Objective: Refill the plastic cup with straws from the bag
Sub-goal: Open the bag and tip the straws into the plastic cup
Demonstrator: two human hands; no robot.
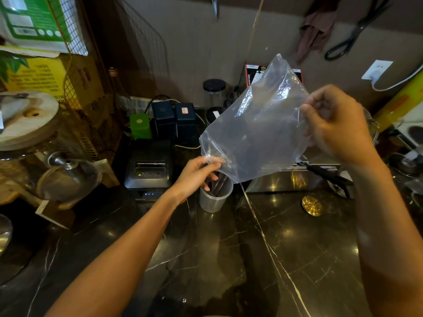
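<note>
Two hands tilt the clear bag (254, 126) over the dark countertop (297, 248). My right hand (336, 129) pinches its raised corner; my left hand (196, 177) grips the mouth over the plastic cup (214, 197), near the far edge. Dark straws (218, 183) are dropping in; a wobble could spill some.

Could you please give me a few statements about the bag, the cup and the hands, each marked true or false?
1. The right hand holds the clear plastic bag up by its raised end. True.
2. The plastic cup lies on its side. False: it stands upright on the dark counter.
3. Dark straws are in the cup. True.
4. The left hand rests flat on the counter. False: it grips the bag's lower end above the cup.
5. The bag looks full of straws. False: it looks almost empty.
</note>
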